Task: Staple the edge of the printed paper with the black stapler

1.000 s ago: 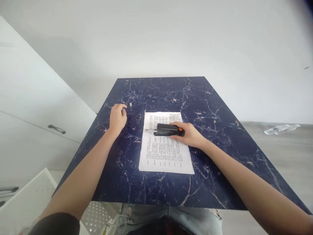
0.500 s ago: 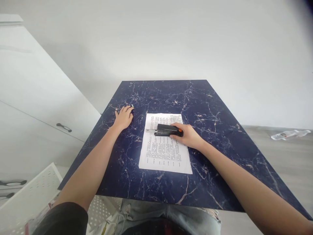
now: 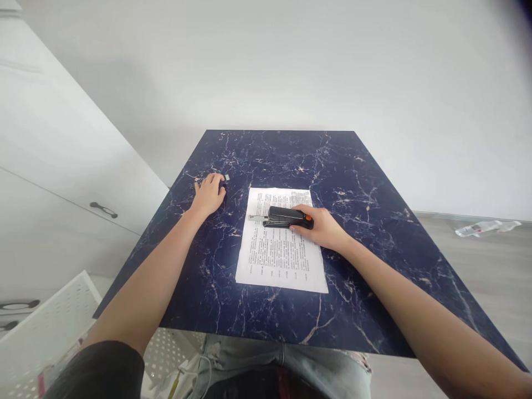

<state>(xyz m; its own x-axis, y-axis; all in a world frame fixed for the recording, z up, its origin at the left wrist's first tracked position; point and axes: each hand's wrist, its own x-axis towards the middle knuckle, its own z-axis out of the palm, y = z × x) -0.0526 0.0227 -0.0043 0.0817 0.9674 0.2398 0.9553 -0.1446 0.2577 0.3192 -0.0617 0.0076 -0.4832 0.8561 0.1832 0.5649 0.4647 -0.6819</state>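
Note:
My right hand (image 3: pixel 321 226) is closed round the rear of a black stapler (image 3: pixel 280 216) with an orange button. A metal staple tray (image 3: pixel 256 218) sticks out of the stapler's front end, to the left. Beneath it lie printed sheets of paper (image 3: pixel 278 263), flat on the dark blue marbled table (image 3: pixel 274 321). To the left of the paper, my left hand (image 3: pixel 209 195) rests on the table with fingers curled over a small dark object with a pale end (image 3: pixel 226 178). Most of that object is hidden by the fingers, so its kind is unclear.
White cabinets with dark handles (image 3: pixel 103 209) stand left of the table. A white perforated basket (image 3: pixel 54 327) is low at the left. A clear plastic package (image 3: pixel 477 228) lies on the floor at the right. A white wall rises behind the table.
My left fingers have drawn together round the small dark object, and more of its pale end shows. My right hand keeps hold of the stapler, nearly unmoved. The view has shifted slightly.

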